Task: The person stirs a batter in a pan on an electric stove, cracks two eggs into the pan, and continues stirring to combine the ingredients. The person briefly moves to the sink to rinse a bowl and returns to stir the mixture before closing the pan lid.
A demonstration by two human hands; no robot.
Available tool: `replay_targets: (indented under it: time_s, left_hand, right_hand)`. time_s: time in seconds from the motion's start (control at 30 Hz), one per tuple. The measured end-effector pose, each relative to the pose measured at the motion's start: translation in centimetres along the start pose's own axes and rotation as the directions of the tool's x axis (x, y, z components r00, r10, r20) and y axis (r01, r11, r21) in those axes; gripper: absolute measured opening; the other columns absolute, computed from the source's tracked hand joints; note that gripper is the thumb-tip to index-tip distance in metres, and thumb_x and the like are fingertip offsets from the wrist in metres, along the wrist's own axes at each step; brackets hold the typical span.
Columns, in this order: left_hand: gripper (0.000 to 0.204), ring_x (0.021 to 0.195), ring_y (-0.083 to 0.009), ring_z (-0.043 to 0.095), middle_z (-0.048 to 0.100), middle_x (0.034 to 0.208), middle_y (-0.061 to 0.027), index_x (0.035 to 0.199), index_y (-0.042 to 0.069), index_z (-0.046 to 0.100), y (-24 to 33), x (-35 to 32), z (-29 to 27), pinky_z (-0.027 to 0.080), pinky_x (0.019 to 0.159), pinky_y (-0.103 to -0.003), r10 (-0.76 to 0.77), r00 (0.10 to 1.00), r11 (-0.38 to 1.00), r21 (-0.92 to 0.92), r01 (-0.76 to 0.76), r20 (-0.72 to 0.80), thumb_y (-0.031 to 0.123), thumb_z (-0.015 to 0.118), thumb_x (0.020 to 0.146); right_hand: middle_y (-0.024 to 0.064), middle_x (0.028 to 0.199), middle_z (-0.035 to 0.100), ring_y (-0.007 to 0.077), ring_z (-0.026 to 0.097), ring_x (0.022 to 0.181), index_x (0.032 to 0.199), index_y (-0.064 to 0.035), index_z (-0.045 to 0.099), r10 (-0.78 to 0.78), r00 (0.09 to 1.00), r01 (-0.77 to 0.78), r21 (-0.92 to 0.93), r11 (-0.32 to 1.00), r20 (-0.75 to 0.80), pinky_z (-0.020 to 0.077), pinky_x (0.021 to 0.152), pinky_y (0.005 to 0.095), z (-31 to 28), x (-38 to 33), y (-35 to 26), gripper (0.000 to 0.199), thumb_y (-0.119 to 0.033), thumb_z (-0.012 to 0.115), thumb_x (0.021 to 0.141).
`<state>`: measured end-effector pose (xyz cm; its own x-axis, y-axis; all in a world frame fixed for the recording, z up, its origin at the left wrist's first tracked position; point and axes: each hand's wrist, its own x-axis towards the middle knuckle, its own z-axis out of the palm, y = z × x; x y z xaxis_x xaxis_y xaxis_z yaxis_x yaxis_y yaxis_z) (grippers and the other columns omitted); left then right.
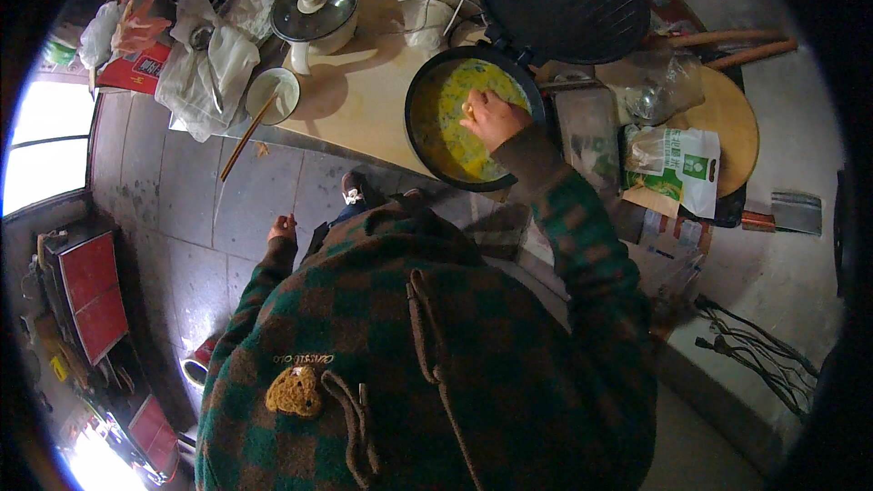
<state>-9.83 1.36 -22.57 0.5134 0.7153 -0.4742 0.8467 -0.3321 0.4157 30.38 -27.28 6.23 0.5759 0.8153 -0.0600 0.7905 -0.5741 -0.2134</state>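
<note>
My right hand (496, 120) is over a round black electric griddle pan (411, 118), its fingers pinched together. Whatever may be between the fingertips is too small to make out. Yellow egg-like batter with green flecks (450, 141) covers the pan's base. The ridged black lid (564, 0) stands raised on its hinge behind the pan. Down beside my body, my left hand (283, 227) hangs away from the table, loosely bent, with nothing seen in it. Closest to it on the table edge is a white bowl (287, 82) with wooden chopsticks (247, 138) lying across its rim.
A lidded pot (316, 14) stands on the table (377, 68) amid plastic bags (205, 73). Right of the pan are a clear container (587, 127), a white-green food packet (696, 168), a round wooden board (741, 127) and a cleaver (796, 212). Cables (759, 350) lie at lower right.
</note>
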Motion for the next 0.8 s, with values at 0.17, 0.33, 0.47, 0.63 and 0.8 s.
replay_targets:
  time_s: [0.17, 0.33, 0.47, 0.63, 0.8]
  left_hand:
    - [0.038, 0.082, -0.0365, 0.061, 0.064, 0.08, -0.0153, 0.08, 0.014, 0.063, -0.3, 0.4, -0.5, 0.047, 0.072, -0.044, 0.011, 1.0, 1.0, -0.029, -0.011, -0.001, 0.048, 0.047, 0.086]
    - [0.038, 0.082, -0.0366, 0.061, 0.064, 0.081, -0.0156, 0.081, 0.013, 0.063, -0.6, 1.1, -0.9, 0.047, 0.072, -0.043, 0.017, 1.0, 1.0, 0.006, -0.016, -0.017, 0.047, 0.048, 0.086]
    - [0.037, 0.082, -0.0366, 0.061, 0.064, 0.08, -0.0159, 0.08, 0.013, 0.063, -0.3, 1.0, -1.1, 0.047, 0.072, -0.044, 0.014, 1.0, 0.999, 0.031, -0.013, -0.013, 0.047, 0.049, 0.085]
    - [0.036, 0.082, -0.0372, 0.06, 0.064, 0.08, -0.0165, 0.081, 0.013, 0.063, 0.6, 0.5, -1.5, 0.047, 0.072, -0.044, 0.008, 1.0, 1.0, 0.005, -0.008, -0.01, 0.046, 0.049, 0.086]
    - [0.037, 0.081, -0.0376, 0.06, 0.064, 0.079, -0.0167, 0.08, 0.013, 0.064, 0.5, 0.9, -1.9, 0.047, 0.072, -0.044, 0.045, 0.999, 0.999, 0.028, -0.045, -0.004, 0.046, 0.049, 0.086]
  right_hand:
    - [0.0133, 0.083, 0.058, 0.0318, 0.06, 0.073, 0.094, -0.0079, 0.05, -0.056, 0.995, 0.052, 0.061, 0.997, 0.077, 0.0487, 0.059, 0.0401, 0.7, 0.1, -2.0, 0.033, -0.033, 0.064, 0.079]
    - [0.0149, 0.079, 0.059, 0.0334, 0.059, 0.071, 0.09, -0.0062, 0.05, 0.074, 0.98, -0.047, 0.149, 0.988, -0.186, 0.0477, 0.058, 0.0407, -1.4, 0.7, 0.0, 0.035, -0.034, 0.066, 0.077]
    - [0.0112, 0.071, 0.062, 0.0227, 0.062, 0.059, 0.085, -0.0037, 0.052, 0.135, 0.95, -0.07, 0.229, 0.971, -0.28, 0.0472, 0.05, 0.0333, -2.7, 0.7, 2.8, 0.032, -0.031, 0.068, 0.078]
    - [0.0093, 0.06, 0.061, 0.0142, 0.058, 0.042, 0.082, -0.0001, 0.054, 0.411, 0.911, -0.278, 0.723, 0.632, -0.008, 0.0451, 0.041, 0.0288, 0.8, 0.5, 5.8, 0.034, -0.031, 0.068, 0.079]
    - [0.0109, 0.06, 0.061, 0.0181, 0.06, 0.043, 0.083, 0.0018, 0.056, 0.602, 0.796, -0.482, 0.539, 0.69, -0.059, 0.0473, 0.041, 0.0316, 2.6, -0.6, 10.7, 0.037, -0.032, 0.069, 0.078]
